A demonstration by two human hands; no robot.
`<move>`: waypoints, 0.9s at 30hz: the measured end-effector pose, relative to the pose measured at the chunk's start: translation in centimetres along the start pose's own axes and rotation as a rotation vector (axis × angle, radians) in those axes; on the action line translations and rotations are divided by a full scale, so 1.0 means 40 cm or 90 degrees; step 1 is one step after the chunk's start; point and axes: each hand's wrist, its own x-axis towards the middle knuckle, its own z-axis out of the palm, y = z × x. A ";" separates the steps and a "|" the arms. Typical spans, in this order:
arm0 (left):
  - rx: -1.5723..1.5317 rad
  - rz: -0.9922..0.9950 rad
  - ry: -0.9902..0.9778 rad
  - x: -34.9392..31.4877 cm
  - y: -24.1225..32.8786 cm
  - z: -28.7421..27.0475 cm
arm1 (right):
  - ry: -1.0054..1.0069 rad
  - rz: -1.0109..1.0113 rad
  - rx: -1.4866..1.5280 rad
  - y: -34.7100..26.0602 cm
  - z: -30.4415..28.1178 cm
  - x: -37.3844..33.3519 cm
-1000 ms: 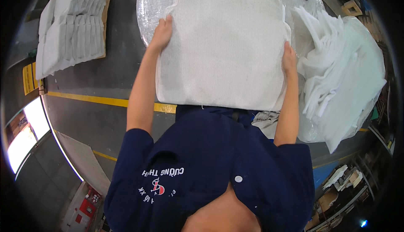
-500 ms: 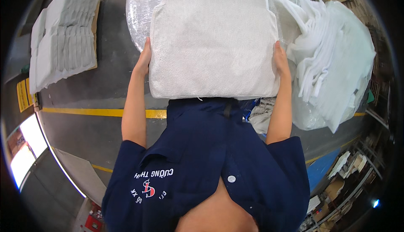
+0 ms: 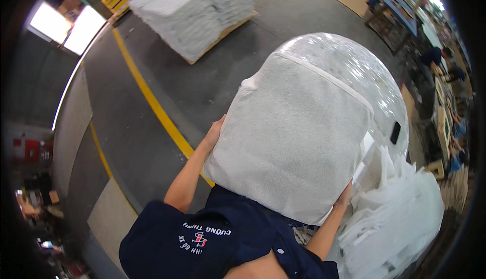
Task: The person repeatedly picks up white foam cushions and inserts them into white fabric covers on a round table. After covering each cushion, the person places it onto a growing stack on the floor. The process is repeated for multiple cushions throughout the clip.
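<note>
White cushion (image 3: pixel 291 137) between left grip (image 3: pixel 213 135) and right grip (image 3: pixel 345 196)

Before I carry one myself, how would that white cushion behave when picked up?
The white cushion is probably more firm than floppy, since its face looks fairly flat between the left hand and right hand. It may be light for its size, as two bare hands hold its sides. It looks textured, so probably not slippery.
</note>
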 end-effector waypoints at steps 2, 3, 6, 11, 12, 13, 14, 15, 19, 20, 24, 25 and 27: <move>-0.058 0.028 0.074 -0.104 -0.018 -0.103 | -0.058 0.011 -0.058 0.018 0.080 0.043; -0.094 0.050 0.115 -0.157 -0.063 -0.150 | -0.090 0.048 -0.092 0.022 0.118 0.058; -0.184 0.094 0.207 -0.269 -0.097 -0.234 | -0.155 0.109 -0.208 0.039 0.270 0.122; -0.279 0.149 0.330 -0.370 -0.124 -0.373 | -0.213 0.128 -0.411 0.118 0.588 0.221; -0.283 0.169 0.355 -0.373 -0.117 -0.416 | -0.232 0.147 -0.402 0.134 0.661 0.243; -0.288 0.187 0.376 -0.365 -0.104 -0.465 | -0.247 0.165 -0.392 0.147 0.731 0.264; -0.271 0.197 0.369 -0.370 -0.094 -0.530 | -0.271 0.191 -0.382 0.179 0.791 0.277; -0.252 0.224 0.376 -0.389 -0.065 -0.610 | -0.290 0.174 -0.355 0.224 0.867 0.282; -0.259 0.169 0.305 -0.305 0.063 -0.781 | -0.261 0.113 -0.302 0.290 1.006 0.320; -0.255 0.162 0.320 -0.261 0.098 -0.793 | -0.240 0.099 -0.295 0.284 1.023 0.328; -0.270 0.165 0.295 -0.020 0.276 -0.824 | -0.213 0.014 -0.271 0.224 1.079 0.375; -0.288 0.167 0.264 0.048 0.314 -0.837 | -0.179 0.018 -0.280 0.214 1.082 0.397; -0.191 0.186 0.259 0.176 0.393 -0.893 | -0.132 0.024 -0.296 0.212 1.090 0.467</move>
